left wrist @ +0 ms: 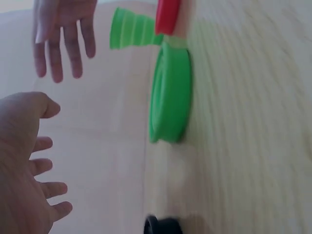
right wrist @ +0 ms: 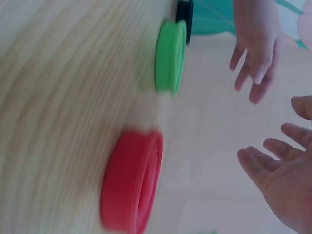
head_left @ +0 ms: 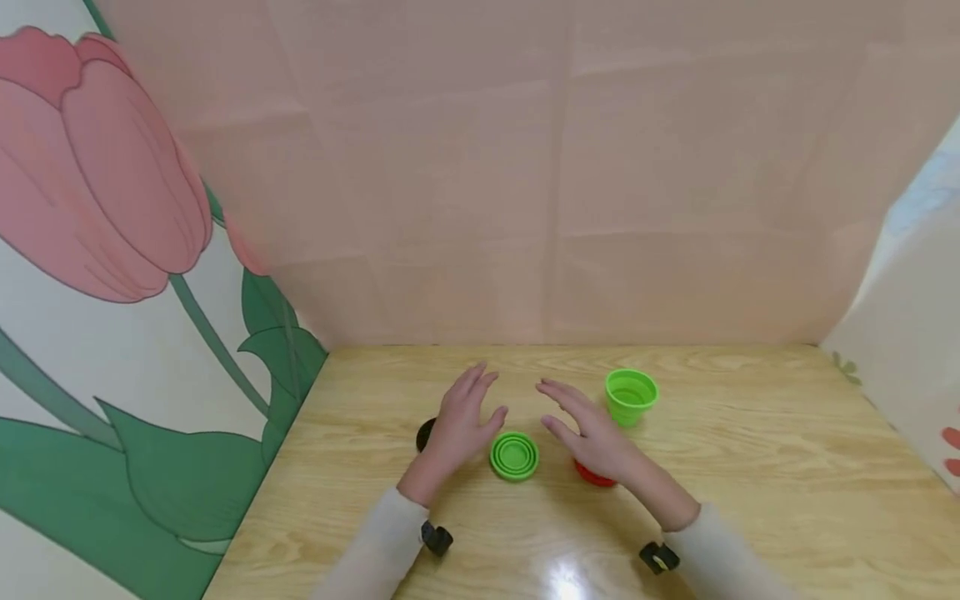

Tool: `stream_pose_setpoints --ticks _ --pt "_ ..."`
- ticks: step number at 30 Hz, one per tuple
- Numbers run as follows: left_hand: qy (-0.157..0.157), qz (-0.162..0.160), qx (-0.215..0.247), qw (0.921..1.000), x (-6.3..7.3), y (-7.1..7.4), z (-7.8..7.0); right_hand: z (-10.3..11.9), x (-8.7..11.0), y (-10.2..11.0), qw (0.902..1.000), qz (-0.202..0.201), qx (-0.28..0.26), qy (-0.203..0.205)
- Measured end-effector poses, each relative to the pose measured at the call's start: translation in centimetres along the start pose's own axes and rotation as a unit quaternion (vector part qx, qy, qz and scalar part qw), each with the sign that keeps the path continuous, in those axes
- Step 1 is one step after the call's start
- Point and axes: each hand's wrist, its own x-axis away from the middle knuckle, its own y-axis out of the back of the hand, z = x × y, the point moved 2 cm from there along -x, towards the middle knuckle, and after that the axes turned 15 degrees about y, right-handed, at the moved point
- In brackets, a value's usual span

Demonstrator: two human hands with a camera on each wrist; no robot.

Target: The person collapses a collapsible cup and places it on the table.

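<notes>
Both hands hover over the table, palms facing each other, and neither holds anything. My left hand (head_left: 460, 423) is above and beside a black round item (head_left: 424, 434), which it partly hides. My right hand (head_left: 592, 433) hangs over a red collapsed cup (head_left: 596, 477), covering most of it in the head view. Between the hands a green collapsed cup (head_left: 514, 456) lies flat, its rings nested. Farther back on the right stands a light green collapsible cup (head_left: 631, 397), extended and upright. The right wrist view shows the red cup (right wrist: 131, 183) flat on the wood, apart from the fingers.
The wooden table (head_left: 750, 450) reaches back to a plain pinkish cloth (head_left: 555, 183). A tulip-printed panel (head_left: 150, 358) borders it on the left, and a pale panel (head_left: 900, 333) on the right. Each wrist carries a small black camera (head_left: 437, 539).
</notes>
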Motion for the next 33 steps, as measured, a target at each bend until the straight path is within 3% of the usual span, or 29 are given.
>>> stream_pose_setpoints --ticks 13,25,33 --pt "-0.060 0.029 -0.032 0.9973 -1.2 -1.8 -3.4 -1.3 3.5 4.8 0.9950 0.015 0.091 -0.038" --pt "-0.097 0.066 -0.054 0.9916 -1.6 -4.3 -6.3 -4.3 6.6 6.9 0.9876 -0.009 0.157 -0.007" --pt "-0.104 0.083 -0.085 0.9874 -2.1 -5.6 -8.4 -5.7 7.4 7.6 0.9810 0.001 0.191 0.032"
